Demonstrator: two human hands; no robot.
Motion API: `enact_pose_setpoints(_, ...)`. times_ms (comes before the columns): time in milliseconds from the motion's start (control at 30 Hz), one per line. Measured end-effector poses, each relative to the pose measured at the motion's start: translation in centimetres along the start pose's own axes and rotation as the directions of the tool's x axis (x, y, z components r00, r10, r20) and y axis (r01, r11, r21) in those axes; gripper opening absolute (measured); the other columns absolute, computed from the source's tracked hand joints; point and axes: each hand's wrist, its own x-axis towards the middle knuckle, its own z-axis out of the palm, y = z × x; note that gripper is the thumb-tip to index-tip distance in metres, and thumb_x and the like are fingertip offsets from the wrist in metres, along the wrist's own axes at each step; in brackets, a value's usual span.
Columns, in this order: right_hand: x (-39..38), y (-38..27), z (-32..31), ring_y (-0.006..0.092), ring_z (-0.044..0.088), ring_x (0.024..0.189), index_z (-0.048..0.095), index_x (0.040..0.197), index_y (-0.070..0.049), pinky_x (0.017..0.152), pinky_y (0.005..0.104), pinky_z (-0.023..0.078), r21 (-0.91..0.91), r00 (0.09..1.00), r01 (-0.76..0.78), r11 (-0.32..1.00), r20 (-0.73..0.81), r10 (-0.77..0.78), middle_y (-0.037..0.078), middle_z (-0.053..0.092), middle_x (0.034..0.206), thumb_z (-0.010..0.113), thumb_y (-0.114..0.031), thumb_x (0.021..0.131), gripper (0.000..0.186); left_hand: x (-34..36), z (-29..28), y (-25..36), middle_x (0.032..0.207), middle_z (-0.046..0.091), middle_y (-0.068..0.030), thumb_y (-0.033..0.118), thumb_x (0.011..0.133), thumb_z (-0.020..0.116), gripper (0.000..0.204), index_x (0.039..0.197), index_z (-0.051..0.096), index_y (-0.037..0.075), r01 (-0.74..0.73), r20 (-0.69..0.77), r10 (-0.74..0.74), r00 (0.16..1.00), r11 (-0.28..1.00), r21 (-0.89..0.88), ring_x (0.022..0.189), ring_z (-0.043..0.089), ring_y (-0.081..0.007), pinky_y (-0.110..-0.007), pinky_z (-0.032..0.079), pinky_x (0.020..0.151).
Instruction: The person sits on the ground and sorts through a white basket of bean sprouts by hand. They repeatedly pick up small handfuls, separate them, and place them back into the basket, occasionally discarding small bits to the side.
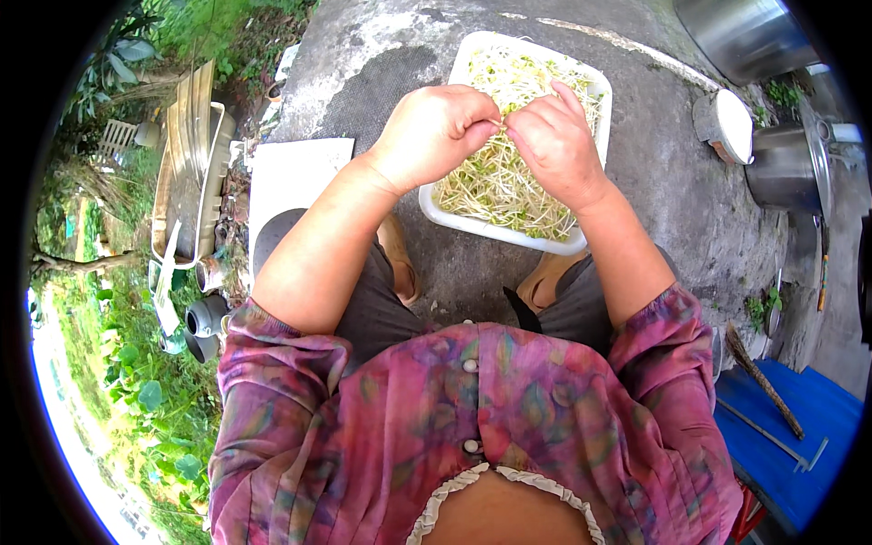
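Note:
A white rectangular plastic tray (440,216) stands on the ground between my feet, filled with a loose heap of bean sprouts (490,191). Above the heap my left hand (438,129) pinches a thin bean sprout between thumb and forefinger. Close against it, my right hand (556,141) pinches at the same spot, thumb and forefinger together, with one finger raised. The fingertips of both hands nearly meet over the middle of the tray. Only a short bit of the sprout shows between them; the rest is hidden by the fingers.
A white flat board (292,177) lies left of the tray near a dark mat (386,86). Metal pots (783,163) and a white-topped container (727,125) stand at the right. A blue surface (781,409) with a stick is at the lower right; a trough (218,173) and plants border the left.

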Motion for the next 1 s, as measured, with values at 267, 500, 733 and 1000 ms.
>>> enact_pose_setpoints(267,-0.2,0.1,0.2,0.0217,0.055,0.074,0.058,0.074,-0.009,0.095,0.0455,0.036,-0.044,0.998,0.003,0.999,0.064,0.0,0.003,0.052,0.068,0.057,-0.006,0.072,0.005,0.1,-0.2,1.0,0.075,0.062,-0.0105,0.009,0.075,0.064,0.007,0.081,0.063,0.007,-0.048,-0.021,0.054,0.998,0.975,0.215,0.071,0.061,-0.0301,-0.037,0.049,0.062)
enact_pose_setpoints(500,-0.3,0.1,0.3,0.0219,0.055,0.074,0.058,0.075,-0.009,0.096,0.0459,0.036,-0.019,0.995,-0.007,1.0,0.095,0.008,0.003,0.053,0.068,0.057,-0.006,0.073,0.004,0.0,0.7,0.1,0.076,0.062,-0.0104,0.012,0.075,0.059,0.008,0.08,0.064,0.008,0.087,0.196,-0.148,0.969,0.953,0.29,0.073,0.061,-0.0304,-0.039,0.049,0.064)
enact_pose_setpoints(733,-0.1,0.1,0.2,0.0234,0.057,0.075,0.061,0.076,-0.008,0.094,0.0442,0.037,0.059,0.993,-0.093,0.994,0.079,0.088,0.005,0.057,0.071,0.058,-0.01,0.077,0.004,0.2,1.2,-0.5,0.071,0.063,-0.0081,0.008,0.074,0.058,0.013,0.084,0.066,0.007,0.372,0.055,-0.37,0.928,0.927,-0.048,0.065,0.061,-0.0195,-0.03,0.048,0.063)
enact_pose_setpoints(1000,-1.5,5.8,-0.8,0.0263,0.062,0.078,0.067,0.094,-0.005,0.074,0.0353,0.049,0.112,0.732,-0.672,0.732,-0.056,0.679,0.013,0.066,0.089,0.062,-0.011,0.079,0.017,0.0,-6.4,-7.3,0.075,0.067,-0.0035,0.018,0.08,0.065,0.015,0.091,0.07,0.011,0.478,-0.526,-0.463,0.713,0.87,-0.118,0.067,0.059,-0.0106,-0.026,0.048,0.065)
